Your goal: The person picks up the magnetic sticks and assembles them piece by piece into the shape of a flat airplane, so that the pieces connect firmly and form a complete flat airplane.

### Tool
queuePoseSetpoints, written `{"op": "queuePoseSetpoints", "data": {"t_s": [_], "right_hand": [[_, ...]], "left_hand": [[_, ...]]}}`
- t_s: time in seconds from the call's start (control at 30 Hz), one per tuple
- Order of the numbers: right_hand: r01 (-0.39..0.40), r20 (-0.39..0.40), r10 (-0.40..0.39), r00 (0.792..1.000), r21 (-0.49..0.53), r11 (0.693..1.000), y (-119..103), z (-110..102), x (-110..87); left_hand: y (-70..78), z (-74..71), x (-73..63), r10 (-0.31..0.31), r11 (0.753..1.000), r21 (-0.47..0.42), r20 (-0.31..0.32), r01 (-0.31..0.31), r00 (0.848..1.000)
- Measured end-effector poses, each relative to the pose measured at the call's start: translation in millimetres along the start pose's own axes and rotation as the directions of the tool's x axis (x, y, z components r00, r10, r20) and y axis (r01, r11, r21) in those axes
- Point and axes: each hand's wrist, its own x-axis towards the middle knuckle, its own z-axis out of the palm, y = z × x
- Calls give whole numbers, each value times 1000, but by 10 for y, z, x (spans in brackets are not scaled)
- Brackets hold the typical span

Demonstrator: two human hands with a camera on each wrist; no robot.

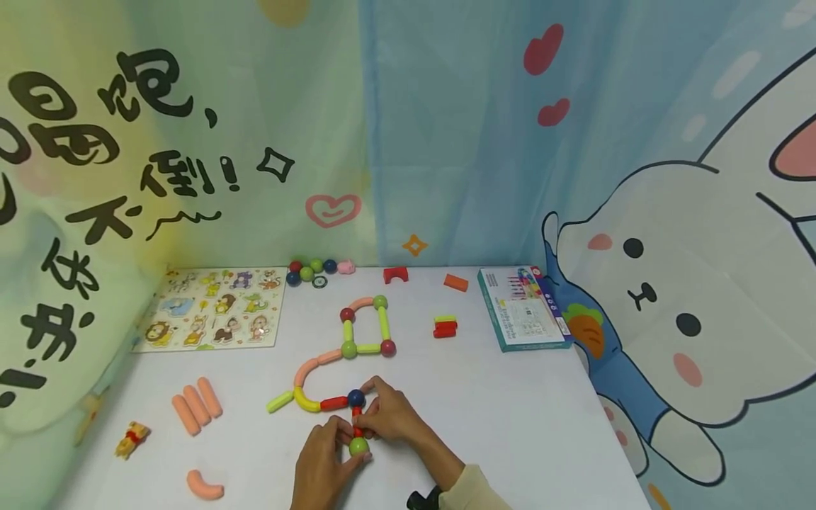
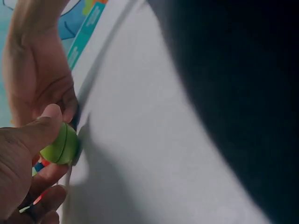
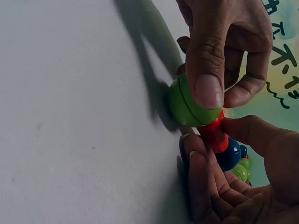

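Note:
My left hand (image 1: 324, 460) pinches a green ball (image 1: 359, 446) between thumb and fingers at the near end of a short red rod (image 1: 357, 419). My right hand (image 1: 394, 414) pinches that rod, its thumb on one side and fingertips on the other in the right wrist view. The rod's far end meets a dark blue ball (image 1: 355, 398). From the blue ball a chain runs left through another red rod (image 1: 334, 403), a yellow curved piece (image 1: 306, 401) and pink pieces (image 1: 307, 370), up to a four-sided loop of rods and balls (image 1: 348, 349).
Pink rods (image 1: 197, 405), a pink curved piece (image 1: 205, 486) and a small bear figure (image 1: 132, 440) lie at left. Behind are an animal picture board (image 1: 213, 309), several loose balls (image 1: 307, 273), a red arch block (image 1: 396, 274), an orange block (image 1: 455, 282), short rods (image 1: 445, 326) and a box (image 1: 525, 312).

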Motion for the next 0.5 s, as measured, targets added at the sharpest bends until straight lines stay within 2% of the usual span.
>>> {"op": "queuePoseSetpoints", "data": {"t_s": [0.1,0.33,0.5], "right_hand": [[17,-4,-17,1000,-7,1000,14,5,6],[60,-1,-60,998,-15,998,33,12,15],[94,-5,-94,996,-12,996,37,9,-2]], "left_hand": [[-9,-2,-2,6,1000,3,-12,-6,1000],[-72,-73,3,66,998,12,16,-66,998],[-134,-156,24,71,997,4,-17,-71,997]]}}
